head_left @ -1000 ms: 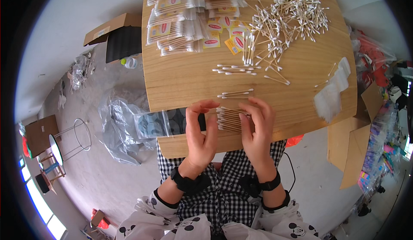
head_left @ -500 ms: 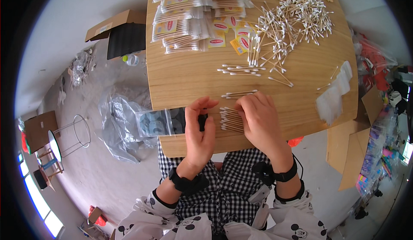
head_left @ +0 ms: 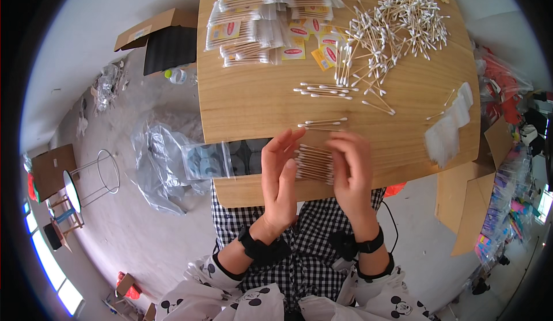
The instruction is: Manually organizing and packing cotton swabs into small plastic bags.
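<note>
A neat row of cotton swabs (head_left: pixel 314 163) lies on the table between my hands. My left hand (head_left: pixel 279 177) stands at the row's left ends, fingers stretched and thumb apart, holding nothing that I can see. At the right ends is my right hand (head_left: pixel 352 168), its fingers loosely curved and slightly blurred, with nothing visible in them. Just beyond my fingertips lie a few loose swabs (head_left: pixel 322 122). Farther off is another small group of swabs (head_left: pixel 325 90), near the large heap of swabs (head_left: pixel 397 21).
Filled clear packets of swabs (head_left: pixel 242 30) are stacked at the far left, beside yellow-and-red cards (head_left: pixel 294 49). Clear empty bags (head_left: pixel 442 142) lie on the right. A dark pad with a clear bag (head_left: pixel 207 161) crosses the table's left edge. Cardboard boxes (head_left: pixel 469 197) stand beside the table.
My left hand has moved right, up to the row's left ends. My right hand has shifted right, off the swabs, uncovering the right part of the row.
</note>
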Demonstrator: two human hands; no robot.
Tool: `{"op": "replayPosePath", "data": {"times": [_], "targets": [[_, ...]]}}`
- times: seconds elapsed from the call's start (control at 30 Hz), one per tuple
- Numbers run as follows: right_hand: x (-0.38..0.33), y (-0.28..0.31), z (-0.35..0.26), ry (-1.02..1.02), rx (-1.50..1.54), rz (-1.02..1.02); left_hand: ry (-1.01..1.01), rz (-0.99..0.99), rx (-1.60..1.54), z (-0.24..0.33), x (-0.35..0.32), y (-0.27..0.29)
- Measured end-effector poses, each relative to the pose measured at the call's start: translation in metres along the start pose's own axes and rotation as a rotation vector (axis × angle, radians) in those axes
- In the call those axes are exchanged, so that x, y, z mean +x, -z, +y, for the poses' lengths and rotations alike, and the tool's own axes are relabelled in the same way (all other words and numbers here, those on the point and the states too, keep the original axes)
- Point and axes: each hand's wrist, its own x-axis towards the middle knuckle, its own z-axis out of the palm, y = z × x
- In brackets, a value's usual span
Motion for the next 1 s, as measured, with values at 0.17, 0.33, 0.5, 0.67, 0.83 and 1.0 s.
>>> {"op": "replayPosePath", "data": {"times": [0.17, 0.33, 0.5, 0.67, 0.83, 1.0], "targets": [[-0.033, -0.023, -0.002, -0.299, 0.574, 0.404, -0.080, 0.051, -0.044, -0.012, 0.001, -0.004], [-0.028, -0.044, -0.013, -0.251, 0.645, 0.351, -0.076, -0.035, -0.031, -0.011, 0.001, -0.011], [-0.021, -0.043, -0.013, -0.224, 0.685, 0.289, -0.035, -0.006, -0.070, -0.008, -0.006, -0.003], [-0.020, -0.042, -0.010, -0.201, 0.629, 0.275, -0.152, 0.135, -0.144, -0.016, -0.014, 0.005], [-0.020, -0.041, -0.008, -0.169, 0.584, 0.249, -0.127, 0.105, -0.235, -0.025, -0.017, 0.004], [-0.020, -0.041, -0.003, -0.132, 0.527, 0.230, -0.113, 0.113, -0.118, -0.007, -0.017, 0.002]]}}
